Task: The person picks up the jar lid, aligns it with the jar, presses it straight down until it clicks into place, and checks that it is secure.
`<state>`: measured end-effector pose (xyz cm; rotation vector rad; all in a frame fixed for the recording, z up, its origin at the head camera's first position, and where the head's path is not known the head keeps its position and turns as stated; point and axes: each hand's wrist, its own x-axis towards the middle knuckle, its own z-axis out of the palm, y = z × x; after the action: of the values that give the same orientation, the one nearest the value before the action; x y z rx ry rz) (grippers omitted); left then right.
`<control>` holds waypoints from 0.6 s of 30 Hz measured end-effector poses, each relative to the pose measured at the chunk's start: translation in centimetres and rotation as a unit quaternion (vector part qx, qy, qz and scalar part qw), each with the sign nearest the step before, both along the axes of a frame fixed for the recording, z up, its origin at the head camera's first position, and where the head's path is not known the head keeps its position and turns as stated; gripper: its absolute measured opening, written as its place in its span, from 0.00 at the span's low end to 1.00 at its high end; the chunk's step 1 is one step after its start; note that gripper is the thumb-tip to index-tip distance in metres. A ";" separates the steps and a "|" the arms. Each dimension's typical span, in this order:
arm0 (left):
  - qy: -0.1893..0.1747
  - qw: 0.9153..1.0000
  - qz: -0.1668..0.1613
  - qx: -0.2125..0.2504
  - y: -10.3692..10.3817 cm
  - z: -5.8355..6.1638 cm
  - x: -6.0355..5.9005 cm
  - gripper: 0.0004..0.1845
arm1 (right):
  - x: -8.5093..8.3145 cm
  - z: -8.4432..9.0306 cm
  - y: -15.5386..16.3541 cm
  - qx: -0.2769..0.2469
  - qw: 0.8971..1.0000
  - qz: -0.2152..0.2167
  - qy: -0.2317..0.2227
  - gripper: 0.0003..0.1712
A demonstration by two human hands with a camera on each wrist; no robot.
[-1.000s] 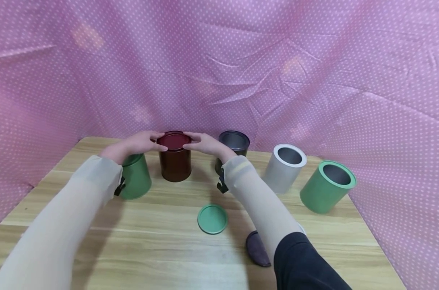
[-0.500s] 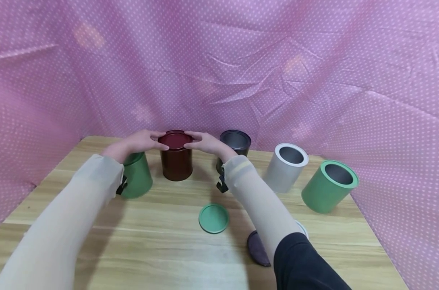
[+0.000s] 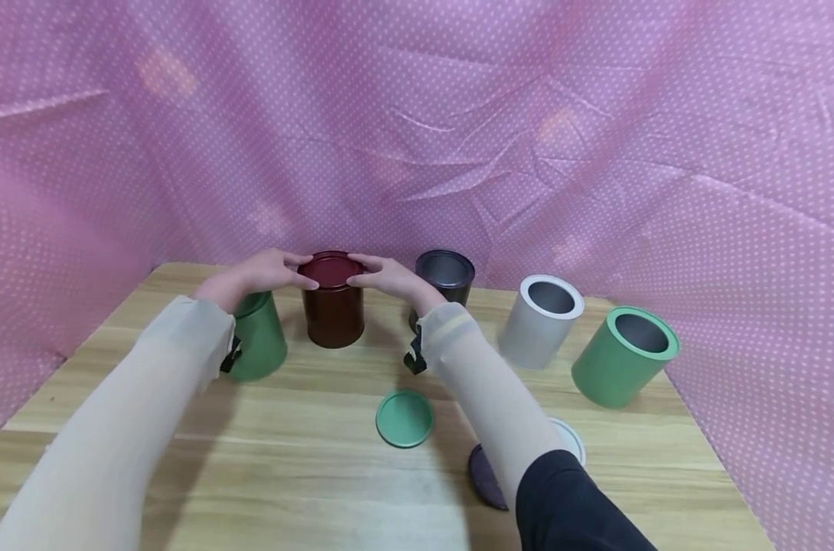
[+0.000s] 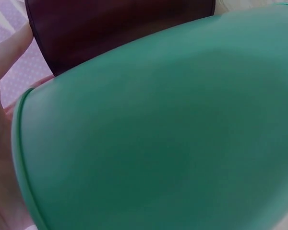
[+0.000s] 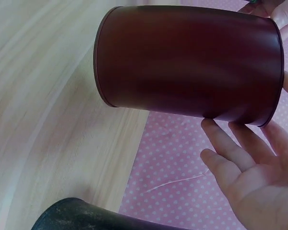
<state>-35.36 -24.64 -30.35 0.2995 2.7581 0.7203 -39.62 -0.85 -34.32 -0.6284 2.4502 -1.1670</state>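
The left hand [image 3: 260,276] and right hand [image 3: 393,278] are gripping the dark red canister [image 3: 333,315] near its rim (fingers half curled). It is standing on the counter [image 3: 286,467] between a green canister [image 3: 262,344] and a black canister [image 3: 456,290].

Canister [image 3: 333,320] between left hand [image 3: 267,270] and right hand [image 3: 393,278]: dark red
Tin [image 3: 262,342] near left hand: green
Cloth [image 3: 417,99] beyond both hands: pink with white dots

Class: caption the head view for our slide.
Left hand and right hand hold a red canister near the top, beside a green canister.
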 end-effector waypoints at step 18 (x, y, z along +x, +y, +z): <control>-0.002 1.000 -0.002 -0.003 0.2 -0.1 0.2 0.41 | 0.2 0.4 -0.2 0.015 1.000 -0.025 -0.007 0.36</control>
<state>-35.12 -24.43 -30.49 0.3025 2.7537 0.7108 -39.38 -1.06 -33.96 -0.5516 2.4802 -1.1476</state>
